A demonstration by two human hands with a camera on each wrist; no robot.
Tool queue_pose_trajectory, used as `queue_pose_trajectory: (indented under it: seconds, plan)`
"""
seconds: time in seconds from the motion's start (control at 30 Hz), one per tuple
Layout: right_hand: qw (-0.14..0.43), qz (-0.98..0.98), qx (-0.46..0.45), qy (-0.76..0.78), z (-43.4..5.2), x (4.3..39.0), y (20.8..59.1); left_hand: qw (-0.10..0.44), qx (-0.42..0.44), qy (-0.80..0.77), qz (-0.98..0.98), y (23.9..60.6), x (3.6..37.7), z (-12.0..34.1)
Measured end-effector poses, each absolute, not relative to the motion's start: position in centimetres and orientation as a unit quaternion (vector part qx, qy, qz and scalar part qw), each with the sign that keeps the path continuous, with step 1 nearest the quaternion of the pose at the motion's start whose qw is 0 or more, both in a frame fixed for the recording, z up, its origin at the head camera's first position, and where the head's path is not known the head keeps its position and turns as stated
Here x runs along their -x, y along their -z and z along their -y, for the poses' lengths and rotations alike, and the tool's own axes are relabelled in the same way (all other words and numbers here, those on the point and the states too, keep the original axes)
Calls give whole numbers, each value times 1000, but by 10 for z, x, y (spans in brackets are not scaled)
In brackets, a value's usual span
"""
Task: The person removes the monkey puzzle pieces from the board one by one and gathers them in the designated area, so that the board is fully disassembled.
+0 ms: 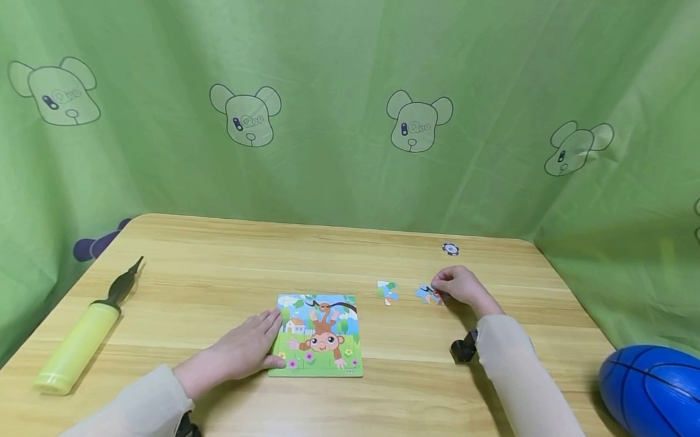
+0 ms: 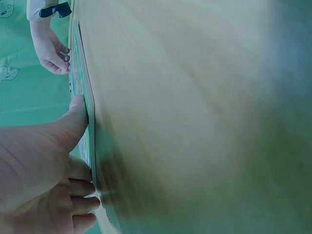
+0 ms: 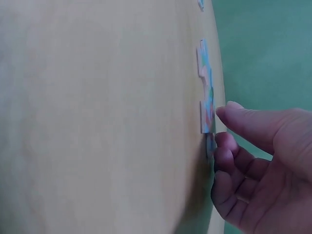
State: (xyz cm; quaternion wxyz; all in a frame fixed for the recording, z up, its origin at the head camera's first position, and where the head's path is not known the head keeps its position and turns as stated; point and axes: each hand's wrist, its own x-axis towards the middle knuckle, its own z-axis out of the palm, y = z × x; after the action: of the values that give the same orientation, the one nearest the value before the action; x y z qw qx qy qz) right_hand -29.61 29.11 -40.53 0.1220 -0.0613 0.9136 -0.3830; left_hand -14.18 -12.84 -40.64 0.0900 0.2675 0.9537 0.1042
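A square jigsaw puzzle (image 1: pixel 323 341) with a hanging monkey picture lies on the wooden table. My left hand (image 1: pixel 249 344) rests along its left edge, fingers stretched out and thumb at the lower corner. In the left wrist view, the left thumb (image 2: pixel 74 119) touches the board's rim. Farther right, my right hand (image 1: pixel 461 288) is over loose puzzle pieces (image 1: pixel 425 293), its fingers bent. The right wrist view has the right thumb (image 3: pixel 243 119) and index fingertip apart beside these pieces (image 3: pixel 207 114). Another loose piece (image 1: pixel 387 292) lies between the board and the right hand.
A round poker chip (image 1: pixel 451 249) lies near the table's back edge. On the left is a yellow hand pump (image 1: pixel 80 347) with a black nozzle. A blue ball (image 1: pixel 661 401) with black lines sits at the right. Green curtain (image 1: pixel 328 178) hangs behind the table.
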Motion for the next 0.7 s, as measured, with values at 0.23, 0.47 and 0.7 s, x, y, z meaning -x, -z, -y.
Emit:
queue_pose_trajectory:
  seconds: [0.23,0.47,0.7]
  plan:
    - [77,-925,93,359,-283,294,398,89,-267,-105,-954,407,142,128]
    - [50,-927,138,345,-256,288,394,88,-266,-108,-954,406,141,129]
    - [50,-913,197,355,-221,270,391,88,-267,-105,-954,405,141,128]
